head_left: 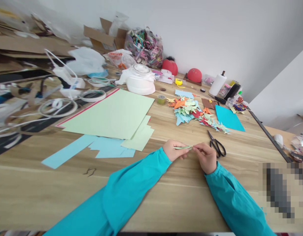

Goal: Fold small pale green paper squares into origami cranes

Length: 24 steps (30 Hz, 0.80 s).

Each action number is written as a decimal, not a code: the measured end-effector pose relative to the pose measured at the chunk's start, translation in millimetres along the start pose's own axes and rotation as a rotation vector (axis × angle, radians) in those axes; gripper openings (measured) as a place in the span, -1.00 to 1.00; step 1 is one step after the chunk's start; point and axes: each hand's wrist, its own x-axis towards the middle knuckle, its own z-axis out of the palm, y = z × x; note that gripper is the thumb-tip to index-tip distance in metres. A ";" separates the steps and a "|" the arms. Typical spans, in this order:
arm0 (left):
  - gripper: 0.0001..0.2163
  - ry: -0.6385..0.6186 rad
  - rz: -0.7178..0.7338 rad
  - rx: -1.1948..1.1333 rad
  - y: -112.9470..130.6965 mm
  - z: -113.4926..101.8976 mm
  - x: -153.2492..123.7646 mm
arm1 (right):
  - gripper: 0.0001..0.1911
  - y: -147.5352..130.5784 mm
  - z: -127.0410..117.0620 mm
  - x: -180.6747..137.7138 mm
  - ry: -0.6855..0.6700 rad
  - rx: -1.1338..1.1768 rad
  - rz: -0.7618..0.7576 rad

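A small folded piece of pale green paper (183,147) is pinched between both my hands above the wooden table (166,193). My left hand (174,150) grips its left end with closed fingers. My right hand (205,157) holds its right end, fingers curled. Both arms wear teal sleeves. Black scissors (217,145) lie just right of my right hand. Beyond my hands lies a heap of small folded paper shapes (190,111) in green, blue, orange and red.
Large pale green sheets (112,114) and light blue sheets (92,149) lie to the left. A teal sheet (228,118) lies at the right. Tape rolls (58,107), a white container (140,82), bags and cardboard boxes crowd the back left. A paper towel roll (217,84) stands far right.
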 end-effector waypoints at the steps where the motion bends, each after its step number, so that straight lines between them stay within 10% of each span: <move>1: -0.76 0.006 0.002 -0.011 -0.2 0.3 0.1 | -0.94 -0.5 -0.4 -0.3 0.005 -0.030 -0.024; 24: -0.66 0.091 -0.089 -0.388 6.7 4.4 -2.7 | -0.86 -11.6 0.4 -5.1 -0.032 -0.166 -0.211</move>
